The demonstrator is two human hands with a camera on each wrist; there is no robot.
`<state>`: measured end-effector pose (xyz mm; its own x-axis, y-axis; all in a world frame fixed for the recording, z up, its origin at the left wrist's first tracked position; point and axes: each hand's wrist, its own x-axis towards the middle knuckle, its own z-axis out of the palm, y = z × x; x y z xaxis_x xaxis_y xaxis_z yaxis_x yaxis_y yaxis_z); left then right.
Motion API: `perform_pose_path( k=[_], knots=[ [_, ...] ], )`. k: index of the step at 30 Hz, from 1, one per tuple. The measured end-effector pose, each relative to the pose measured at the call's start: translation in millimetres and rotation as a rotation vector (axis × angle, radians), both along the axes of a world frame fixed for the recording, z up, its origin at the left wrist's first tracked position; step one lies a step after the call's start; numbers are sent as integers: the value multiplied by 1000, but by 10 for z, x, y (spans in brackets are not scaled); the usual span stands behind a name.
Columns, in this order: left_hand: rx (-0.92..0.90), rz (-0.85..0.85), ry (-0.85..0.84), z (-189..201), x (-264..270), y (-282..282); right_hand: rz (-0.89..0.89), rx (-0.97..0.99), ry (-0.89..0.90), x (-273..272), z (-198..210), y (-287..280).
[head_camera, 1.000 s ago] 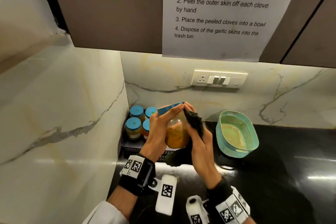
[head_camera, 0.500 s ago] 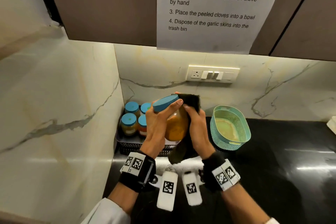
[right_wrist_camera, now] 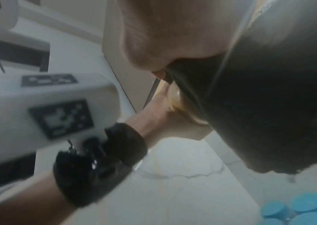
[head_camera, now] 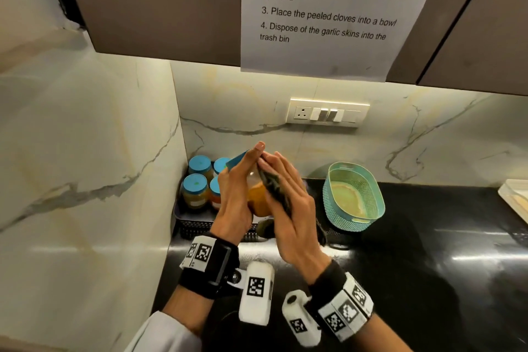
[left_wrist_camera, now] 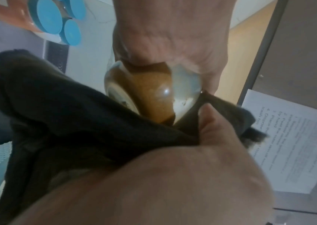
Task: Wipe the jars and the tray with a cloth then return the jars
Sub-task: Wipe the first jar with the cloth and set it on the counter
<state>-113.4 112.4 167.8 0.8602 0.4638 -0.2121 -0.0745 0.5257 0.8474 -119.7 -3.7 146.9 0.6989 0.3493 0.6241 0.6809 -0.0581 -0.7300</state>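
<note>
My left hand (head_camera: 235, 197) grips a glass jar (head_camera: 257, 198) of orange-brown contents, held tilted above the tray's front, its blue lid (head_camera: 237, 159) pointing up and left. My right hand (head_camera: 290, 203) lies flat along the jar's right side and presses a dark cloth (head_camera: 275, 188) against the glass. In the left wrist view the jar's base (left_wrist_camera: 152, 97) shows, with the cloth (left_wrist_camera: 72, 121) draped under it and the right thumb (left_wrist_camera: 209, 120) pinning it. Several more blue-lidded jars (head_camera: 197, 188) stand on the dark tray (head_camera: 197, 227) in the corner.
A teal mesh basket (head_camera: 354, 194) stands on the black counter (head_camera: 428, 251) just right of my hands. Marble walls close in the left and the back, with a switch plate (head_camera: 328, 113) and a cabinet overhead. A white item (head_camera: 517, 200) sits at the far right edge.
The right hand has straightened its fingers and slid the cloth from the jar's top down its right side. The left hand still holds the jar, now tilted further with the lid edge-on.
</note>
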Motion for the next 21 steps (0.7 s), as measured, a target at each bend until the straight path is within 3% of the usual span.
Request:
perform_pose_path(
  k=[5, 9, 11, 14, 16, 18, 21],
  knots=[
    [-1, -115, -6, -8, -30, 46, 89, -236, -337, -37, -149, -170],
    [36, -15, -38, 36, 14, 14, 122, -215, -367, 218, -39, -237],
    [27, 18, -49, 87, 13, -46, 125, -78, -175, 292, 107, -146],
    [7, 39, -31, 106, 20, -91, 174, 286, 508, 411, 392, -57],
    [-17, 24, -42, 104, 42, -75, 152, 334, 688, 467, 470, -38],
    [-27, 6, -75, 122, 58, -33, 122, 274, 553, 403, 407, -17],
    [-38, -57, -102, 164, 48, 22, 116, 84, 84, 248, 199, -16]
  ],
)
